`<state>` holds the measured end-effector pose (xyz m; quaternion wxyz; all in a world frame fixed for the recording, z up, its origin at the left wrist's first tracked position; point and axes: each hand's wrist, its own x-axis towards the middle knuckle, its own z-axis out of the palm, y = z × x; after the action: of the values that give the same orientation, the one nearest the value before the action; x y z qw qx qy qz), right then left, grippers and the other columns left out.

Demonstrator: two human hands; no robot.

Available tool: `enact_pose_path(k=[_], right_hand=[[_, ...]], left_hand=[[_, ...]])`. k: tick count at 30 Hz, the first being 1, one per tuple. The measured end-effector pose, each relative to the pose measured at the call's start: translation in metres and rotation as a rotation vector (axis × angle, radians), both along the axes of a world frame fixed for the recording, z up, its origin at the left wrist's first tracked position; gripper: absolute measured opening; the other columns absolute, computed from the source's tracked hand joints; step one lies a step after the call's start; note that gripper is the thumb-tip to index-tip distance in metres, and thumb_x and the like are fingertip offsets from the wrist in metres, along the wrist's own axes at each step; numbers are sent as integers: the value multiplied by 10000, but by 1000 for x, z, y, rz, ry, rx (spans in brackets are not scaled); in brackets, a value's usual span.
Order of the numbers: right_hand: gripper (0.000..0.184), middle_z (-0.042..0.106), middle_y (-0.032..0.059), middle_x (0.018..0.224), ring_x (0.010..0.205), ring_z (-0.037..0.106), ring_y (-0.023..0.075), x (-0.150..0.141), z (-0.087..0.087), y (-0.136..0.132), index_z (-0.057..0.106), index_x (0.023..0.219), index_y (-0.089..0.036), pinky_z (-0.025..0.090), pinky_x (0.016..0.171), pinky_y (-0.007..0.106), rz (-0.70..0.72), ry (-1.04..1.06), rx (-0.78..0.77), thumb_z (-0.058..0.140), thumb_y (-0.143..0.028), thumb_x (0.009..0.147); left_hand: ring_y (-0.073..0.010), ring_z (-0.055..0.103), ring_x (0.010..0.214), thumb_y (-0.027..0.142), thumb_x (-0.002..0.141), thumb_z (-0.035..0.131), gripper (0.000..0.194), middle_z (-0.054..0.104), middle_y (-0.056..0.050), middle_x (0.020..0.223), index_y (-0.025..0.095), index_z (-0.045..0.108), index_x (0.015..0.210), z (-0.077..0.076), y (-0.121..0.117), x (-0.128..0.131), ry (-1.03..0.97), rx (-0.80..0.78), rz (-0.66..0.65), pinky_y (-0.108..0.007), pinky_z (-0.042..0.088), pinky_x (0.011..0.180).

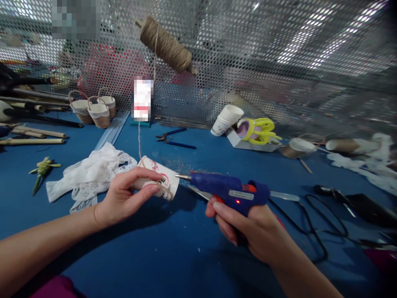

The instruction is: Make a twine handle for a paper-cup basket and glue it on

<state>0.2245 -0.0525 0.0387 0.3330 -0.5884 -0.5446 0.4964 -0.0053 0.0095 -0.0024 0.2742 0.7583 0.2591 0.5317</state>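
My left hand (127,192) is closed around a white paper cup (169,176) with red and black print, tilted on its side. Twine (139,140) runs down to the cup and lies along its side, partly under my fingers. In my right hand (248,227) is a blue hot glue gun (221,186), its small red light lit and a clear glue stick (285,195) sticking out of its back. The metal nozzle points left, right beside the cup's edge. Scissors (201,193) show partly beneath the gun; I cannot tell whether my right hand touches them.
A twine spool (166,44) hangs on the mesh. White lace (96,169) lies left, with pliers (175,138) behind the cup. Stacked cups (227,120), yellow ribbon (260,130) and a black cord (322,231) are right. Small twine-handled buckets (99,116) stand back left.
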Motion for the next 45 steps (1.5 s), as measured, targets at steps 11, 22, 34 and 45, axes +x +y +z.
enact_pose_path(k=[11, 22, 34, 45], right_hand=[[272, 422, -64, 375, 348, 363, 65, 2, -3, 2, 580, 700, -172, 309, 373, 206, 4, 25, -24, 529, -417, 807], [294, 442, -61, 389, 358, 393, 70, 9, -5, 2, 562, 717, -175, 336, 393, 215, 57, -45, -3, 499, -439, 831], [276, 430, -59, 420, 397, 405, 77, -3, 2, -10, 607, 737, -179, 357, 426, 213, -2, -192, 104, 485, -409, 828], [314, 479, -40, 435, 405, 464, 88, 3, -5, -10, 646, 750, -172, 423, 437, 216, 73, -311, 177, 480, -425, 834]], left_hand=[[-94, 664, 752, 111, 779, 597, 141, 721, -21, 863, 177, 620, 901, 2, 0, 0, 5, -6, 30, -150, 525, 689], [-112, 664, 757, 122, 775, 598, 140, 721, -25, 870, 186, 624, 896, 2, 0, -1, 9, -51, 32, -192, 534, 697], [-128, 642, 785, 205, 799, 573, 93, 699, -31, 868, 174, 629, 867, 4, 4, 4, -25, -292, 38, -215, 517, 683], [-131, 624, 735, 279, 793, 583, 125, 679, -24, 848, 185, 631, 860, 3, 4, 5, -67, -442, -17, -213, 518, 632]])
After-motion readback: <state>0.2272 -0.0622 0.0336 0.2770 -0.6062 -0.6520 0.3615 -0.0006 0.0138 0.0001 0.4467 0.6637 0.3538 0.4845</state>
